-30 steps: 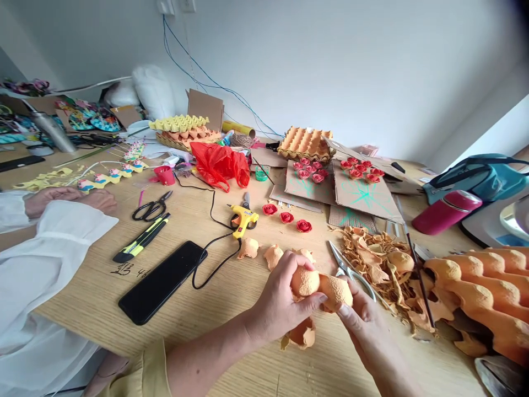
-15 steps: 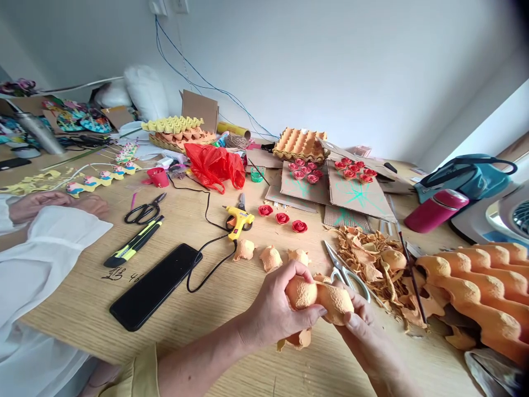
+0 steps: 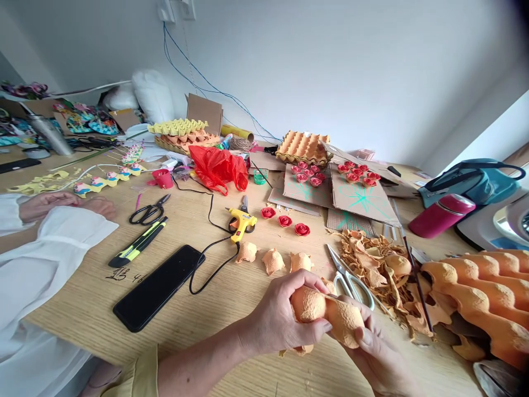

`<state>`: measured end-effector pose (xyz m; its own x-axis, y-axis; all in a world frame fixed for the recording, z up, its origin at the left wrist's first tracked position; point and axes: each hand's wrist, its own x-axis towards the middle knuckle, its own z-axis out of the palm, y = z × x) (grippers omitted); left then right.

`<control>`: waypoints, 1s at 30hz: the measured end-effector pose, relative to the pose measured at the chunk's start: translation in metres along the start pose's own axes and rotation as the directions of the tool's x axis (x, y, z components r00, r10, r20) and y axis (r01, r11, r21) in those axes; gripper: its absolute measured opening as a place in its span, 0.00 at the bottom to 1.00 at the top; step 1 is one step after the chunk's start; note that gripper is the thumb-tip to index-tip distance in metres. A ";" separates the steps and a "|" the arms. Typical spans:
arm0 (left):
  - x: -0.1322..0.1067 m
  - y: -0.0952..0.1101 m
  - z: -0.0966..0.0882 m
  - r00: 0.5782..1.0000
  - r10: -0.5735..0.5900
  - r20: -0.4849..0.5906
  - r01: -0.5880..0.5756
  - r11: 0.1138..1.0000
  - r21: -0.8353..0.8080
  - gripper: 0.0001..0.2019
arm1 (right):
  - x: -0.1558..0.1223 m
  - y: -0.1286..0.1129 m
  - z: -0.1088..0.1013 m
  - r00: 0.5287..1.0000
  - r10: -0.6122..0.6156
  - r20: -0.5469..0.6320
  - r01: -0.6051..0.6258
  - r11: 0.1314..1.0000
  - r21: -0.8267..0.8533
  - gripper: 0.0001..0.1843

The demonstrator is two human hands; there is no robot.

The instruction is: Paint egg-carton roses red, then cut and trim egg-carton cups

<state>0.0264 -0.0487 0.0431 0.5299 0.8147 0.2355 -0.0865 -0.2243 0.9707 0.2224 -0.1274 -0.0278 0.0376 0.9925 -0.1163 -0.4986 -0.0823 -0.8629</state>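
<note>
Between both hands is an orange egg carton piece (image 3: 345, 320) made of two joined cups, domes facing up. My left hand (image 3: 285, 311) pinches the left cup with thumb and fingers. My right hand (image 3: 374, 336) grips the right cup, its thumb on the near side. Just beyond lie three single cut cups, the middle one (image 3: 273, 261) among them. Another cup piece (image 3: 305, 349) shows partly beneath my left hand. White-handled scissors (image 3: 351, 278) rest open past my right hand, beside a heap of orange carton scraps (image 3: 382, 270).
An uncut orange egg tray (image 3: 487, 292) stands at the right, near a pink flask (image 3: 442, 215). A yellow glue gun (image 3: 242, 221), red paper roses (image 3: 285, 220), a phone (image 3: 159, 286) and a box cutter (image 3: 138, 242) lie ahead and left. A co-worker's hands (image 3: 97, 207) are at far left.
The two-cup piece has tilted, its right end now lower and nearer me. Both hands keep hold of it. The whole view has shifted slightly.
</note>
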 end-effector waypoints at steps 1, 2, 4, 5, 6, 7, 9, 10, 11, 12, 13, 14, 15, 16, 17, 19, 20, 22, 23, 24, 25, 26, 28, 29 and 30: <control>0.000 0.000 0.000 1.000 -0.008 0.013 0.008 1.000 -0.019 0.16 | -0.001 -0.001 0.000 1.000 -0.001 0.006 0.001 1.000 -0.008 0.27; 0.000 0.001 0.000 1.000 -0.012 0.021 0.013 0.999 -0.036 0.16 | -0.001 -0.002 0.000 1.000 0.001 0.017 -0.001 1.000 -0.018 0.28; 0.000 0.003 0.000 0.999 -0.018 0.032 0.020 0.997 -0.071 0.16 | -0.003 -0.003 0.001 0.999 0.007 0.042 -0.005 0.999 -0.039 0.29; 0.000 0.003 0.000 0.999 -0.022 0.039 0.025 0.996 -0.091 0.16 | -0.004 -0.004 0.001 0.998 0.007 0.055 -0.004 0.999 -0.050 0.30; 0.001 0.004 0.000 0.999 -0.027 0.047 0.032 0.993 -0.111 0.17 | -0.005 -0.004 0.002 0.998 0.006 0.063 -0.003 0.998 -0.059 0.30; 0.001 0.005 -0.001 0.998 -0.034 0.056 0.041 0.990 -0.133 0.17 | -0.006 -0.005 0.003 0.998 0.007 0.062 -0.003 0.998 -0.065 0.31; 0.001 0.007 -0.001 0.996 -0.047 0.074 0.060 0.982 -0.178 0.18 | -0.009 -0.007 0.005 0.999 0.020 0.048 -0.016 0.998 -0.067 0.32; 0.001 0.007 -0.002 0.995 -0.051 0.084 0.067 0.978 -0.197 0.18 | -0.011 -0.008 0.007 0.999 0.031 0.044 -0.028 0.998 -0.065 0.32; 0.001 0.007 -0.003 0.994 -0.056 0.097 0.076 0.975 -0.209 0.19 | -0.012 -0.009 0.008 0.998 0.045 0.043 -0.042 0.997 -0.061 0.32; 0.001 0.006 -0.003 0.992 -0.060 0.110 0.083 0.973 -0.217 0.20 | -0.013 -0.010 0.009 0.997 0.056 0.044 -0.053 0.997 -0.058 0.32; 0.001 0.006 -0.004 0.990 -0.063 0.124 0.089 0.971 -0.220 0.20 | -0.013 -0.011 0.010 0.997 0.064 0.046 -0.062 0.997 -0.056 0.32; 0.001 0.005 -0.004 0.989 -0.065 0.134 0.094 0.971 -0.221 0.21 | -0.013 -0.012 0.009 0.997 0.069 0.048 -0.066 0.996 -0.055 0.32; 0.001 0.004 -0.005 0.987 -0.068 0.143 0.100 0.970 -0.222 0.21 | -0.012 -0.012 0.009 0.996 0.069 0.051 -0.066 0.996 -0.057 0.32; 0.001 0.003 -0.005 0.986 -0.074 0.150 0.108 0.968 -0.227 0.22 | -0.012 -0.012 0.007 0.995 0.068 0.070 -0.063 0.996 -0.063 0.32; 0.001 0.003 -0.006 0.984 -0.083 0.156 0.118 0.965 -0.235 0.23 | -0.011 -0.012 0.006 0.993 0.066 0.097 -0.059 0.996 -0.070 0.31; 0.001 0.002 -0.006 0.980 -0.105 0.170 0.147 0.955 -0.257 0.24 | -0.010 -0.012 0.004 0.989 0.068 0.133 -0.058 0.995 -0.078 0.30; 0.001 0.002 -0.006 0.977 -0.119 0.178 0.165 0.948 -0.273 0.24 | -0.011 -0.013 0.004 0.989 0.074 0.130 -0.064 0.995 -0.075 0.30; 0.002 0.000 -0.007 0.967 -0.148 0.208 0.210 0.924 -0.319 0.25 | -0.013 -0.014 0.005 0.991 0.096 0.091 -0.091 0.994 -0.056 0.31; 0.002 0.000 -0.007 0.960 -0.159 0.229 0.233 0.909 -0.347 0.26 | -0.015 -0.014 0.006 0.992 0.105 0.069 -0.102 0.994 -0.043 0.32; 0.003 -0.002 -0.007 0.953 -0.165 0.253 0.254 0.891 -0.375 0.27 | -0.016 -0.015 0.007 0.992 0.112 0.063 -0.111 0.993 -0.031 0.33; 0.003 -0.003 -0.008 0.945 -0.165 0.284 0.273 0.874 -0.401 0.28 | -0.018 -0.015 0.008 0.991 0.114 0.064 -0.113 0.993 -0.019 0.34; 0.003 -0.005 -0.008 0.935 -0.161 0.316 0.290 0.860 -0.420 0.28 | -0.019 -0.015 0.008 0.991 0.111 0.073 -0.111 0.994 -0.009 0.34; 0.004 -0.008 -0.010 0.914 -0.143 0.379 0.316 0.837 -0.447 0.29 | -0.020 -0.014 0.009 0.987 0.105 0.122 -0.107 0.994 0.009 0.34; 0.004 -0.010 -0.010 0.900 -0.138 0.413 0.334 0.826 -0.453 0.29 | -0.020 -0.013 0.008 0.980 0.109 0.166 -0.114 0.993 0.019 0.35; 0.004 -0.013 -0.011 0.885 -0.135 0.445 0.354 0.817 -0.455 0.29 | -0.020 -0.010 0.007 0.969 0.116 0.217 -0.126 0.992 0.030 0.35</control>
<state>0.0205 -0.0369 0.0323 0.8565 0.5132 0.0558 -0.2672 0.3483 0.8985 0.2207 -0.1459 -0.0131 -0.2094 0.9720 -0.1066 -0.5248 -0.2037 -0.8265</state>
